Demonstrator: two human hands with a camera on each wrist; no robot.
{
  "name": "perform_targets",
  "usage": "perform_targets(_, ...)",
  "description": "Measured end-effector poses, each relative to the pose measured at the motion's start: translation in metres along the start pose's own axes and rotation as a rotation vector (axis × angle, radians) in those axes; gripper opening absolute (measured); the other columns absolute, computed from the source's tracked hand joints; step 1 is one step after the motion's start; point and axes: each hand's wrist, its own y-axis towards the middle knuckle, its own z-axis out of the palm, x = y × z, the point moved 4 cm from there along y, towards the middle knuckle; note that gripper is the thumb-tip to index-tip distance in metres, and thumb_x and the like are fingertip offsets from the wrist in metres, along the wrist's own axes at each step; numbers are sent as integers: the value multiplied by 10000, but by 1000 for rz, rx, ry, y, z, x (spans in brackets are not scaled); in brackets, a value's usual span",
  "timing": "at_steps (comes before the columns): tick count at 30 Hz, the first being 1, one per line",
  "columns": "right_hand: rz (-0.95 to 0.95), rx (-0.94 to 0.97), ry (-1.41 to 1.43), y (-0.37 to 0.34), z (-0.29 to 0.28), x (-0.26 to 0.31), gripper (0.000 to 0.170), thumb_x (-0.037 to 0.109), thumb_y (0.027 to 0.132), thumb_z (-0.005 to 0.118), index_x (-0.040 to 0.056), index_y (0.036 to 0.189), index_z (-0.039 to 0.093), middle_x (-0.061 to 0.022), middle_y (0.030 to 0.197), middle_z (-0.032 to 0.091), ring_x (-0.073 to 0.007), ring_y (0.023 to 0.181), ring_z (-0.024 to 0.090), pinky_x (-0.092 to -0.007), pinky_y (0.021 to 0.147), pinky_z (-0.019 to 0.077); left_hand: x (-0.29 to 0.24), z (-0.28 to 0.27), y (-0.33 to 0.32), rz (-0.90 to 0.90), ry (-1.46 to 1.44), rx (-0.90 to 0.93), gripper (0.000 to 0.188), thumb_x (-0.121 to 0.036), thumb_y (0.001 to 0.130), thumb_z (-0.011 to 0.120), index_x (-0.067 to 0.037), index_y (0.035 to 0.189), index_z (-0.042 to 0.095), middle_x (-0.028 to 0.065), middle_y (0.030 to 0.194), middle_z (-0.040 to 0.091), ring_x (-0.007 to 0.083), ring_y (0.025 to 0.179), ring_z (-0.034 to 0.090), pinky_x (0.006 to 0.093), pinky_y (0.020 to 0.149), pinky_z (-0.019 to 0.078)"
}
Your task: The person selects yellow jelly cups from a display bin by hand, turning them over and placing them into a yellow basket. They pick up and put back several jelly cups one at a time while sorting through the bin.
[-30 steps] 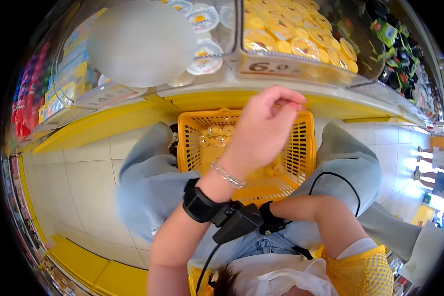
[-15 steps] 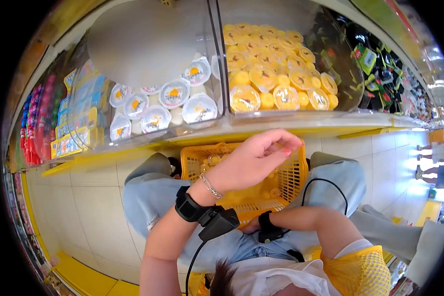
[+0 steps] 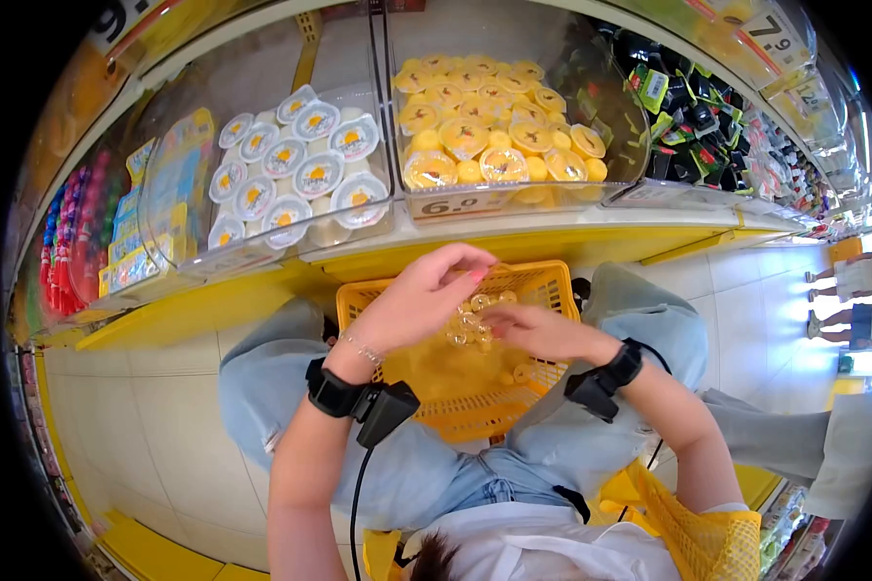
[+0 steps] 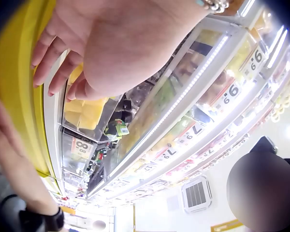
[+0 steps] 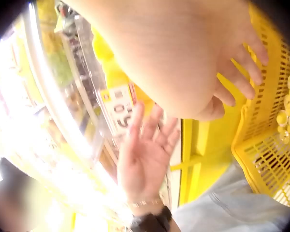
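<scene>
- Two forearms are reaching forward from the wearer's body, each wrist carrying one black device (image 3: 386, 412); the left wrist is also wearing a chain bracelet (image 3: 362, 351).
- Two knees in pale jeans (image 3: 281, 368) are flanking one yellow basket (image 3: 484, 418), which is sitting below the shelf front; its opening is facing upward, and its wider span is running roughly left to right in the head view.
- The right hand (image 3: 549, 332) is hovering over the basket, its fingers pointing left, slightly spread, relaxed and grasping nothing.
- The left hand (image 3: 419, 298) is hanging over the basket's left part, its fingers angling forward and right; the right wrist view is showing them released and parted, the palm bare.
- Several small clear-lidded cups (image 3: 462, 339) are lying in the basket, with one cup (image 3: 523, 373) resting apart near the right wall; the hands are hiding some, so exact number and facing cannot be told.
- Beyond, about a dozen white-lidded cups (image 3: 283, 157) and over twenty yellow cups (image 3: 465, 138) are filling two adjoining bins, many lids tilting toward the wearer.
</scene>
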Motion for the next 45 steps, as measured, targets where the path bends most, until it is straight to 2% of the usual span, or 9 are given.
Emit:
perform_targets(3, 187, -149, 51, 4, -37, -24, 480, 283, 934, 519, 7, 1325, 507, -186, 1268, 593, -295, 1159, 571, -382, 980, 435, 1, -8, -1, -41, 76, -42, 280, -142, 990, 514, -3, 1232, 544, 49, 1180, 603, 114, 1080, 566, 266, 927, 462)
perform_targets(6, 228, -147, -383, 26, -34, -10, 438, 256, 960, 495, 71, 1357, 499, -193, 1268, 576, -280, 1135, 566, -357, 965, 440, 2, -12, 8, -50, 89, -60, 271, -149, 991, 513, -15, 1223, 549, 36, 1161, 605, 105, 1052, 565, 261, 917, 461)
perform_targets(8, 127, -135, -218, 59, -35, -36, 452, 332, 894, 552, 2, 1199, 599, -236, 1140, 634, -351, 1050, 605, -393, 908, 463, 7, -13, 15, -58, 89, -70, 264, -153, 991, 514, -24, 1218, 552, 27, 1146, 608, 101, 1036, 564, 258, 913, 461)
perform_targets(12, -83, -113, -129, 156, -19, -168, 426, 346, 878, 551, 4, 1114, 650, -241, 1112, 641, -348, 1055, 605, -410, 899, 466, 8, -11, 21, -85, 146, -63, 260, -147, 988, 516, -29, 1217, 551, 38, 1127, 611, 110, 1018, 570, 261, 896, 466)
perform_targets(15, -47, -145, -211, 215, 31, -294, 407, 335, 871, 543, 7, 1077, 668, -241, 1114, 639, -350, 1063, 601, -421, 895, 471, 6, -8, 23, -56, 222, -73, 262, -148, 985, 519, -26, 1214, 549, 70, 1116, 615, 145, 1010, 586, 280, 878, 475)
perform_targets(19, 415, -129, -362, 151, 39, -229, 397, 294, 879, 526, 0, 1113, 654, -230, 1165, 624, -356, 1084, 594, -422, 902, 486, 0, -10, 20, -6, 438, -82, 279, -163, 963, 547, -28, 1207, 549, 129, 1123, 615, 238, 1020, 601, 326, 881, 477)
perform_targets(26, 751, -57, -880, 115, 69, -311, 378, 301, 905, 528, 64, 1175, 645, -177, 1249, 601, -324, 1136, 584, -402, 923, 491, 9, -12, 21, -43, 584, -70, 297, -206, 948, 558, -35, 1190, 548, 168, 1136, 604, 337, 1064, 573, 380, 930, 450)
perform_targets(33, 697, -16, -618, 94, 96, -361, 362, 230, 848, 558, 122, 1185, 636, -131, 1221, 623, -259, 1182, 549, -398, 987, 435, 12, -5, 23, -49, 505, -30, 314, -213, 944, 562, -19, 1189, 546, 178, 1165, 596, 343, 1086, 564, 375, 946, 444)
perform_targets(45, 547, 123, -492, 102, 112, -336, 360, 211, 842, 559, 117, 1181, 635, -129, 1201, 630, -263, 1163, 560, -396, 976, 439, 11, 7, 29, -67, 395, 32, 310, -220, 957, 531, -27, 1200, 544, 167, 1149, 601, 317, 1076, 581, 365, 933, 458)
